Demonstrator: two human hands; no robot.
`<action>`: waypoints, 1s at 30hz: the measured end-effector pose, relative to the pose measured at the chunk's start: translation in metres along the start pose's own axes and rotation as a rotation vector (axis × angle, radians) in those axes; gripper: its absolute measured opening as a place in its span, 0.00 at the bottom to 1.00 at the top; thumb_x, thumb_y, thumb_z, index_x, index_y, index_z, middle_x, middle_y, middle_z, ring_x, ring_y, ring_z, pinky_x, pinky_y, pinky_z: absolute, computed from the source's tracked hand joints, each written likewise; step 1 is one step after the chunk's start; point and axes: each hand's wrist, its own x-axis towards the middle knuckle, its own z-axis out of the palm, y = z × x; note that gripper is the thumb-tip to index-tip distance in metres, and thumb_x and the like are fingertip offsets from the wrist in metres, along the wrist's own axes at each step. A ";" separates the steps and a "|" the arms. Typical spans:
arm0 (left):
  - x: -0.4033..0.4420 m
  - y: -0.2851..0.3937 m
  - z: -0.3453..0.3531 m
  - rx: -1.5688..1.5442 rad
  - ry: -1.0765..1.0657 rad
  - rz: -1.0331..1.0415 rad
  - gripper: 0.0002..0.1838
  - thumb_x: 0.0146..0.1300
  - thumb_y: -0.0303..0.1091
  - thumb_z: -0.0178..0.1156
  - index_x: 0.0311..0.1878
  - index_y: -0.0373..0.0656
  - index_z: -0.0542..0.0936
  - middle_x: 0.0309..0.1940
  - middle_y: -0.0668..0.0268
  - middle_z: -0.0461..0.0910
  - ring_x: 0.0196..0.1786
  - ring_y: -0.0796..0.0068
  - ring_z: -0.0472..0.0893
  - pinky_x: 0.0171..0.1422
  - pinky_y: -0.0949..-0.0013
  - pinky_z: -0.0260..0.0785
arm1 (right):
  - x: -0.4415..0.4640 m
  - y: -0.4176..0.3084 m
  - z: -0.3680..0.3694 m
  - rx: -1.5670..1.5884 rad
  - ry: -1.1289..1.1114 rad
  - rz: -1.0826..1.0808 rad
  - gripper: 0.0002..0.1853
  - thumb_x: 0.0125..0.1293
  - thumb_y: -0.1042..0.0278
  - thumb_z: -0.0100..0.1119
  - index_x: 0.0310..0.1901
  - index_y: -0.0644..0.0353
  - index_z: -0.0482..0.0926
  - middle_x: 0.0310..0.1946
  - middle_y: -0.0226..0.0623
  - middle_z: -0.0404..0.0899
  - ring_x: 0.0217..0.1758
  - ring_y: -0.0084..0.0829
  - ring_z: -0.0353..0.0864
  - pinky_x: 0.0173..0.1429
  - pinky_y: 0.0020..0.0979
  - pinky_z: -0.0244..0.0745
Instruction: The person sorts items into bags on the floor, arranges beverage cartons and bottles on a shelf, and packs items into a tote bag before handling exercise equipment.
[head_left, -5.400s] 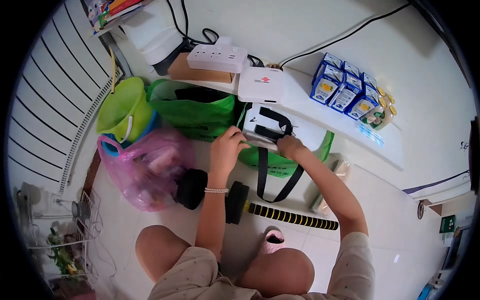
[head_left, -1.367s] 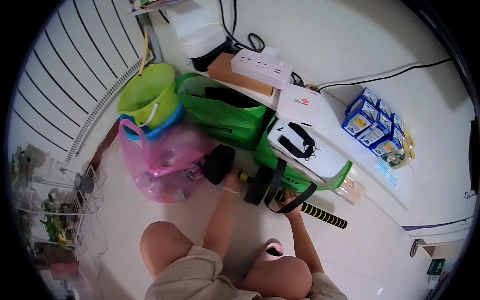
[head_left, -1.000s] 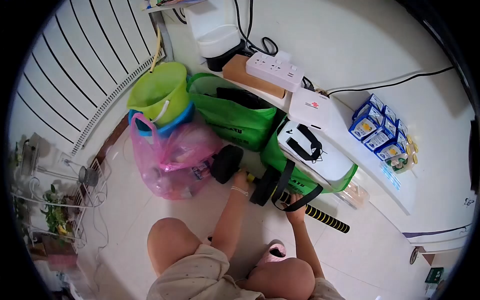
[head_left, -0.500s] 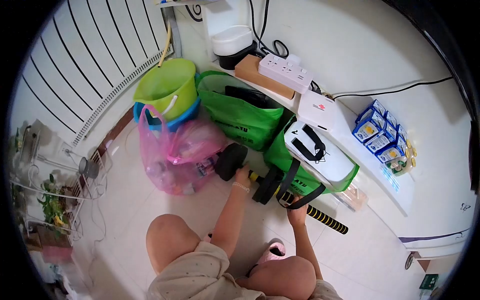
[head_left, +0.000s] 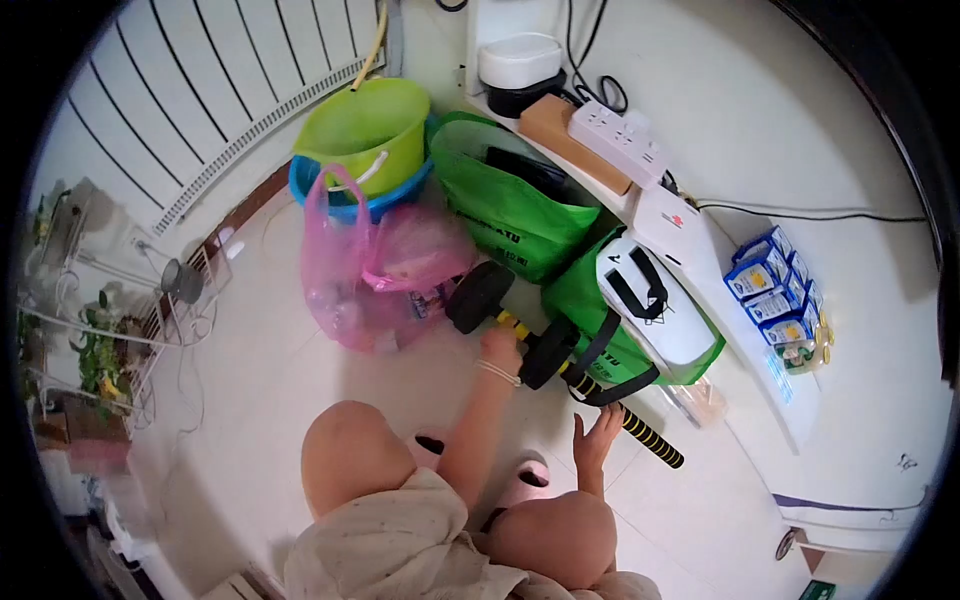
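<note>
A dumbbell-like black wheel pair (head_left: 481, 298) with a yellow-and-black striped bar (head_left: 652, 438) lies slantwise across the floor. My left hand (head_left: 501, 346) is at the bar between the two black wheels, its fingers mostly hidden. Below the striped bar, near the black strap loop, my right hand (head_left: 598, 438) has its fingers apart and its fingertips close to the bar. Just beyond is a green bag (head_left: 577, 290) holding a white box (head_left: 668, 315) with a black strap on top. A second green bag (head_left: 515, 225) stands to its left, with something black inside.
Left of the wheels sits a pink plastic bag (head_left: 345, 300), in front of a yellow-green bucket (head_left: 365, 130) in a blue basin (head_left: 345, 210). A white shelf (head_left: 730, 330) carries a power strip (head_left: 615, 140), router (head_left: 670, 225) and blue cartons (head_left: 775, 290). A wire rack (head_left: 150, 330) is at far left.
My hands left the green bag's top and moved down to the wheels and bar. Lately my right hand has shifted away from the bar, fingers spread. The view has turned.
</note>
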 end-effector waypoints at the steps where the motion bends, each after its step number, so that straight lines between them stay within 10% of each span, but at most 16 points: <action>1: 0.000 0.006 0.004 -0.006 0.007 -0.015 0.26 0.46 0.31 0.61 0.49 0.31 0.66 0.48 0.52 0.69 0.48 0.61 0.71 0.50 0.64 0.65 | -0.001 -0.004 -0.003 0.004 -0.012 -0.012 0.30 0.46 0.71 0.64 0.50 0.69 0.62 0.51 0.52 0.61 0.57 0.53 0.56 0.60 0.48 0.50; 5: 0.016 0.044 0.025 -1.229 0.290 -0.801 0.46 0.41 0.39 0.65 0.58 0.29 0.48 0.57 0.45 0.54 0.60 0.54 0.57 0.63 0.60 0.53 | -0.009 -0.020 -0.014 0.060 0.035 0.016 0.26 0.46 0.74 0.62 0.49 0.65 0.65 0.49 0.47 0.65 0.55 0.47 0.61 0.59 0.44 0.53; 15: -0.051 0.229 -0.169 -1.240 0.315 -0.465 0.42 0.44 0.38 0.63 0.60 0.35 0.51 0.58 0.46 0.52 0.62 0.49 0.50 0.64 0.55 0.45 | 0.038 -0.036 -0.046 0.327 -0.209 0.231 0.05 0.54 0.78 0.52 0.24 0.67 0.74 0.21 0.43 0.77 0.27 0.36 0.78 0.34 0.35 0.71; 19: -0.082 0.245 -0.217 -1.014 0.347 -0.453 0.39 0.45 0.38 0.63 0.58 0.35 0.56 0.56 0.47 0.55 0.60 0.51 0.55 0.63 0.58 0.48 | 0.065 -0.029 -0.068 -0.282 -0.709 -0.040 0.09 0.55 0.67 0.53 0.22 0.62 0.74 0.20 0.44 0.76 0.26 0.38 0.77 0.35 0.38 0.72; 21: -0.099 0.246 -0.239 -0.889 0.302 -0.514 0.38 0.45 0.38 0.62 0.58 0.34 0.56 0.56 0.48 0.56 0.60 0.52 0.55 0.64 0.60 0.47 | 0.069 0.021 -0.053 -0.279 -1.338 0.024 0.12 0.55 0.61 0.53 0.24 0.62 0.74 0.19 0.44 0.77 0.23 0.39 0.78 0.31 0.36 0.73; 23: -0.121 0.249 -0.262 -0.843 0.307 -0.619 0.39 0.44 0.41 0.62 0.57 0.33 0.56 0.56 0.48 0.56 0.60 0.52 0.54 0.64 0.60 0.46 | 0.131 -0.109 -0.125 -0.283 -1.511 0.665 0.15 0.55 0.58 0.53 0.26 0.65 0.73 0.19 0.43 0.77 0.20 0.39 0.78 0.24 0.33 0.73; 28: -0.154 0.194 -0.265 -0.612 0.271 -0.739 0.39 0.42 0.45 0.62 0.57 0.38 0.58 0.54 0.48 0.63 0.58 0.52 0.62 0.60 0.53 0.52 | 0.182 -0.128 -0.146 -0.317 -1.354 0.044 0.15 0.57 0.60 0.48 0.29 0.65 0.73 0.25 0.50 0.77 0.25 0.44 0.78 0.30 0.40 0.73; 30: -0.215 0.189 -0.355 0.370 -0.269 -0.128 0.21 0.46 0.40 0.56 0.47 0.50 0.74 0.29 0.65 0.77 0.35 0.60 0.77 0.51 0.54 0.62 | 0.211 -0.183 -0.174 -0.423 -1.318 -0.114 0.15 0.58 0.59 0.47 0.30 0.64 0.74 0.29 0.49 0.77 0.26 0.42 0.78 0.33 0.40 0.72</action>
